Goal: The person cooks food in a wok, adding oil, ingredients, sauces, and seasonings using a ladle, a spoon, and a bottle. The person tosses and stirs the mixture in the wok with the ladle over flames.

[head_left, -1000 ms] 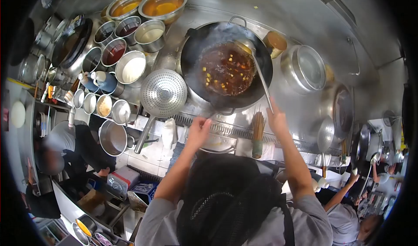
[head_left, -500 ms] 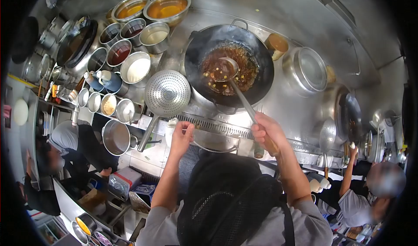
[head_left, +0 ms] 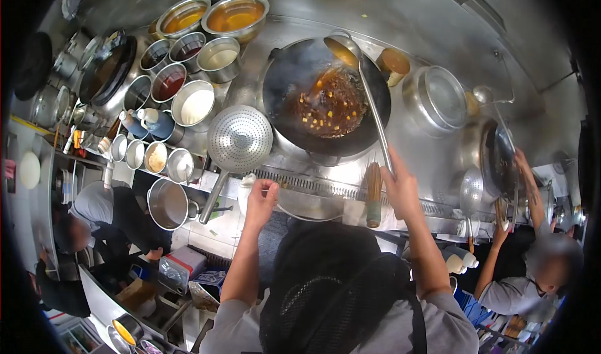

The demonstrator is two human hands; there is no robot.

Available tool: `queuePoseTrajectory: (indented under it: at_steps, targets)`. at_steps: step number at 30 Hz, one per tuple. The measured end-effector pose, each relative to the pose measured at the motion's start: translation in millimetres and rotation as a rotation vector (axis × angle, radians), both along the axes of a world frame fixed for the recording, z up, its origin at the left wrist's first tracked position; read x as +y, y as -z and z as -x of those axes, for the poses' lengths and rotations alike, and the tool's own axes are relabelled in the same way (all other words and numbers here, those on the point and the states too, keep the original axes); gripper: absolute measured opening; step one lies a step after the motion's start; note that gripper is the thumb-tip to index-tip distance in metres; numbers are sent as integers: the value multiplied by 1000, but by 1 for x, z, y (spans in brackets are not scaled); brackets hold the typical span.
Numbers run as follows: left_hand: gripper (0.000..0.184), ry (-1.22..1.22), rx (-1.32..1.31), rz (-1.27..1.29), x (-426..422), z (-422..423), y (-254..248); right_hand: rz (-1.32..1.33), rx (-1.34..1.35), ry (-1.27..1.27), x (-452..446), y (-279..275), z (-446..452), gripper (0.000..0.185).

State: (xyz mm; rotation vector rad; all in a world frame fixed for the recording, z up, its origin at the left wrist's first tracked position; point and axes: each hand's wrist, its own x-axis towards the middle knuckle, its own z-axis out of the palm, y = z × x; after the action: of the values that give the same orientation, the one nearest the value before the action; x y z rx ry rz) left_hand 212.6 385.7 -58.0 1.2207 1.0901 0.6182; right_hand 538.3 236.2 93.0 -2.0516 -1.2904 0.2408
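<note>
My right hand (head_left: 402, 188) is closed round the handle of a long ladle (head_left: 374, 106), whose bowl is over the far rim of a black wok (head_left: 282, 119). Dark brown sauce with small yellow pieces (head_left: 332, 106) bubbles in the wok, under some steam. Curled fingers form a loose pinch on my left hand (head_left: 263, 194), near the white cloth at the stove's front edge; whether anything is between them is too small to tell. A perforated strainer (head_left: 240, 139) lies left of the wok.
Metal pots of sauces (head_left: 193, 103) and two bowls of orange liquid (head_left: 235, 17) stand at the left. A bamboo brush (head_left: 374, 197) is beside my right hand. Lidded pots (head_left: 443, 97) stand at the right. One co-worker (head_left: 519, 279) is at the right; others are at the left.
The ladle went from the wok's right side into the sauce, then up to the far rim. My left hand moved left. At the right, the co-worker's arm now reaches forward with another ladle.
</note>
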Motion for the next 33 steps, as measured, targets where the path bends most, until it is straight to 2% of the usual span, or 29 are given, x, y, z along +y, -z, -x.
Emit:
queuePoseTrajectory:
  at_steps: [2,4,6,7,8,10,12,14,15,17,21,23,24,26,27,29,30,32,33]
  targets:
    - [25,29,12,-31,4,-3,3,24,-39,22,-8,34,-24,56]
    - [23,47,-9,-84,7,-5,14,48,-75,31,-11,52,-46,56]
    - [23,62,23,-119,10,-4,12,205,-145,75,-17,64,-62,54]
    - [22,78,52,-159,10,-4,11,177,-155,63,-25,76,-69,54]
    - [22,74,54,-154,11,-1,14,182,-153,58,-29,70,-62,54]
    - [23,66,28,-141,12,7,22,404,112,144,-39,47,-41,55]
    - [24,45,47,-145,12,15,23,397,71,67,-53,40,-18,57]
    - [24,27,74,-146,11,19,23,394,744,225,-45,11,23,60]
    - [24,10,74,-163,10,17,23,410,739,220,-37,9,26,60]
    - [23,-3,35,-149,8,11,26,310,1165,184,-10,7,23,62]
    - [23,48,7,-131,7,1,7,265,1293,149,39,41,-11,64]
    - [23,94,16,-131,7,7,0,358,518,40,44,66,-16,64]
    - [23,83,24,-130,8,15,-3,361,522,27,34,83,-22,64]
    - [23,24,56,-192,10,31,-7,329,-328,-22,-8,111,-33,61]
    - [23,-27,31,-190,11,39,-5,331,-329,-37,-26,104,-22,61]
    - [22,-81,80,-194,11,53,0,338,-39,-60,-49,55,7,59]
    - [21,-114,128,-206,11,56,3,348,-36,-73,-39,30,19,59]
    - [21,-112,116,-196,12,49,3,477,678,48,-13,-9,41,57]
    - [22,-82,97,-267,12,40,0,457,822,84,7,-10,34,58]
